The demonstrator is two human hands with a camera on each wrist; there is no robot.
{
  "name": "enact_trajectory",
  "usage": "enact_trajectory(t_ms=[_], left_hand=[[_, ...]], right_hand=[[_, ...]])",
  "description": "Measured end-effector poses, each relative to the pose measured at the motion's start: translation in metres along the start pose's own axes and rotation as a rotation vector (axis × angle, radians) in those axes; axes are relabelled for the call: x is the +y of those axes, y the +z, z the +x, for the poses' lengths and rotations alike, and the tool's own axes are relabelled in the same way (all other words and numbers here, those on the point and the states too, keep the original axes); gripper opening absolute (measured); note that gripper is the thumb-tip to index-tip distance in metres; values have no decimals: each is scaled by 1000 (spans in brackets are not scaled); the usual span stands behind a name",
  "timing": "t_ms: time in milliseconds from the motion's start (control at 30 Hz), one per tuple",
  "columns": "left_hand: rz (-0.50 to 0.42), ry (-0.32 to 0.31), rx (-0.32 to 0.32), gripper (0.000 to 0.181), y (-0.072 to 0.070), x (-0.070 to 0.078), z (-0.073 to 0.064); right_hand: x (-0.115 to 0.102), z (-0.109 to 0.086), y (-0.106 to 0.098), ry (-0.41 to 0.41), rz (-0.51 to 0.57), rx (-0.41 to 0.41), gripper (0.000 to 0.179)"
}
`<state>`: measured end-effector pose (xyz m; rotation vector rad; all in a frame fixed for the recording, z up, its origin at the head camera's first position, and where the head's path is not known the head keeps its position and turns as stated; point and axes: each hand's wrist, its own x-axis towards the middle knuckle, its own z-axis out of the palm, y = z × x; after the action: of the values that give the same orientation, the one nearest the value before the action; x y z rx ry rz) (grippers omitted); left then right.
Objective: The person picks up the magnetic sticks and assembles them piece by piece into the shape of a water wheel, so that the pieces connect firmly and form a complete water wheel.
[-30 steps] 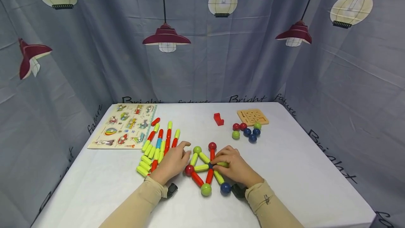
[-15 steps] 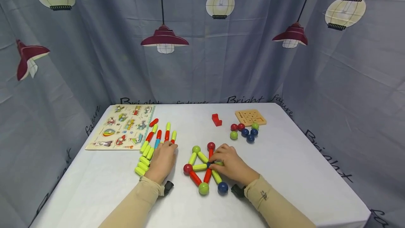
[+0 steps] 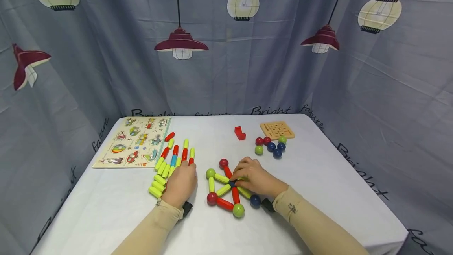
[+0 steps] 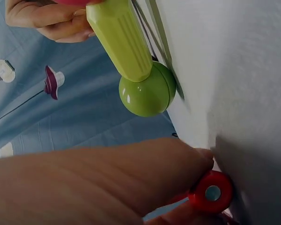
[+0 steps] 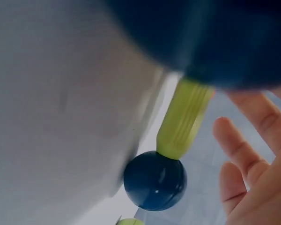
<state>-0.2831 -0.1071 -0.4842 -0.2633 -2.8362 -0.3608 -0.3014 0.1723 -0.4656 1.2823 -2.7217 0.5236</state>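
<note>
My left hand [image 3: 181, 184] is over the near part of a group of coloured rods. In the left wrist view its thumb and finger pinch a red magnetic rod [image 4: 212, 192] with a silvery end. On the table right of it lies a star-shaped build of rods and balls. Thumb and fingers of my right hand [image 3: 256, 178] pinch the blue ball [image 3: 232, 183] at its hub. Around the hub are red and yellow-green rods, with a red ball [image 3: 211, 198], a green ball [image 3: 238, 210] and a blue ball [image 3: 255, 201] at outer ends. Another blue ball [image 5: 154, 180] shows below the right hand.
Loose yellow-green rods [image 3: 154, 192] lie left of the left hand. Behind them is a picture puzzle board [image 3: 116, 137]. A red block [image 3: 240, 133], a wooden board [image 3: 277, 130] and several loose balls [image 3: 271, 147] are at the back right.
My left hand has moved left from the build to the rods and pinches a red magnetic rod. The build has turned counterclockwise under my right hand, which stays at its hub.
</note>
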Motion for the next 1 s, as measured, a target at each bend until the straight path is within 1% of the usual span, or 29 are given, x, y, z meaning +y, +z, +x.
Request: enact_trajectory(t_ms=[100, 200, 267, 333, 367, 433, 500, 600, 667, 700, 733, 800, 867, 900, 1000], left_hand=[[0, 12, -13, 5, -1, 2, 0], [-27, 12, -26, 9, -1, 3, 0], [-42, 27, -12, 12, -1, 4, 0], [-50, 47, 28, 11, -2, 5, 1], [-62, 49, 45, 11, -4, 6, 2], [-126, 46, 60, 12, -8, 9, 6], [-243, 28, 32, 20, -12, 16, 11], [-450, 4, -72, 27, -16, 27, 25], [-520, -5, -129, 27, -15, 33, 35], [-538, -11, -151, 26, -14, 35, 39], [-537, -16, -169, 25, -12, 37, 43], [-514, -28, -196, 22, -9, 38, 48], [-500, -36, -220, 19, -5, 37, 50], [-508, -35, -226, 20, -4, 37, 50], [-545, -35, -211, 22, 1, 35, 52]], right_hand=[[1, -1, -2, 49, 44, -6, 18], [4, -5, -1, 132, 114, 13, 17], [5, -6, 1, 177, 157, 20, 20], [5, -7, 3, 201, 162, 0, 27], [5, -6, 4, 203, 155, -19, 31], [4, -5, 5, 196, 138, -64, 38], [2, -5, 5, 194, 121, -104, 41], [0, -6, 5, 209, 125, -127, 39], [0, -6, 4, 225, 128, -128, 38], [0, -6, 5, 229, 126, -126, 38], [-1, -6, 4, 231, 125, -128, 38], [-1, -5, 5, 229, 119, -133, 39], [-2, -4, 6, 222, 110, -146, 41], [-3, -3, 6, 220, 107, -154, 43], [-4, 0, 5, 219, 101, -173, 48]])
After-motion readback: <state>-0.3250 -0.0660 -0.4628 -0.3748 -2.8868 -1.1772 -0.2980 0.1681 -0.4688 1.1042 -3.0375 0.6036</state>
